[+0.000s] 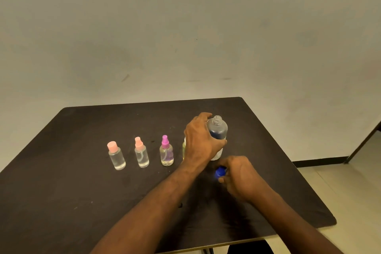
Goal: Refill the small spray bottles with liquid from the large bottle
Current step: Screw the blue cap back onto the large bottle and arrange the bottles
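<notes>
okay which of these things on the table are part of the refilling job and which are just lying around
Part of the job: large bottle, uncapped, gripped by left hand; blue cap in right hand; three small bottles; a fourth, yellowish bottle, mostly hidden.

Lying about: nothing visible.

I see a dark table (pixel 82 192) against a scuffed pale wall (pixel 185 27), tiled floor (pixel 340 192) and black skirting (pixel 319 160) far right.

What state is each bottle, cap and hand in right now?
Large bottle: upright, uncapped, gripped.
Blue cap: off, held.
Left hand: grips large bottle.
Right hand: holds blue cap.
Peach-capped bottle: capped, upright.
Peach sprayer: closed, upright.
Purple sprayer: closed, upright.
</notes>
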